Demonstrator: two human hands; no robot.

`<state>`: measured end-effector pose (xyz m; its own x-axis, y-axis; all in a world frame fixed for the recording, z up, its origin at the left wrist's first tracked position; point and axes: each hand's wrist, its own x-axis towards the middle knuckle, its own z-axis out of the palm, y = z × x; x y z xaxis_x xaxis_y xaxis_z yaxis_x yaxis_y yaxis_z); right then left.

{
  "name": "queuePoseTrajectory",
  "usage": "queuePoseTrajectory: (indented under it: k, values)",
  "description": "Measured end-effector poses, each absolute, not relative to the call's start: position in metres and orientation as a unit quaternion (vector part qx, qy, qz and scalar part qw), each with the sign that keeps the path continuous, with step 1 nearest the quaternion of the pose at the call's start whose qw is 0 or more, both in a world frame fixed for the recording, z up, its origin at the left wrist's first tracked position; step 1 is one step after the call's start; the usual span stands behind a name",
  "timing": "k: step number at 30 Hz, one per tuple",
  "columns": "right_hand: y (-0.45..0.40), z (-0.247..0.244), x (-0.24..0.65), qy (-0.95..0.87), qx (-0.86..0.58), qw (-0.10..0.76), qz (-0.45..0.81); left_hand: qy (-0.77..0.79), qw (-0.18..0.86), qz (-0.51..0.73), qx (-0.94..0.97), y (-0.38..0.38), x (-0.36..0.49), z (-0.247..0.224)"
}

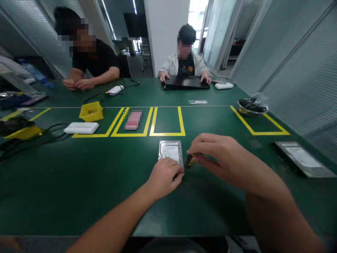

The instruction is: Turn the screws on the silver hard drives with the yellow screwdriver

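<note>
A silver hard drive (170,149) with a white label lies flat on the green table in front of me. My left hand (166,175) rests over its near end, fingers curled and gripping it against the table; that end is hidden beneath the hand. Just right of the drive, my right hand (218,151) pinches a short black-and-yellow screwdriver (189,161) between thumb and fingers. The screwdriver is tilted beside the drive's right edge, and its tip cannot be made out.
Yellow tape marks several bays; one holds a pink object (133,120). A yellow bin (91,111) and white power strip (81,128) stand left. At right are a bowl of dark items (252,106) and a larger drive-like unit (305,160). Two people sit opposite, one holding a black laptop (186,82).
</note>
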<state>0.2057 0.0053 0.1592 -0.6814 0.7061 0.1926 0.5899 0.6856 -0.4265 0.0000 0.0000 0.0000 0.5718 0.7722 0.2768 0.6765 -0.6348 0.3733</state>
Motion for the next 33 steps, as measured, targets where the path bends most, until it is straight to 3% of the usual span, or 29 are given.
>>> queuePoseTrajectory:
  k: [33]
  values:
    - [0.0044, 0.1598, 0.2059, -0.907, -0.346, 0.161, 0.179, 0.404, 0.121, 0.216, 0.880, 0.0006, 0.0003, 0.0032]
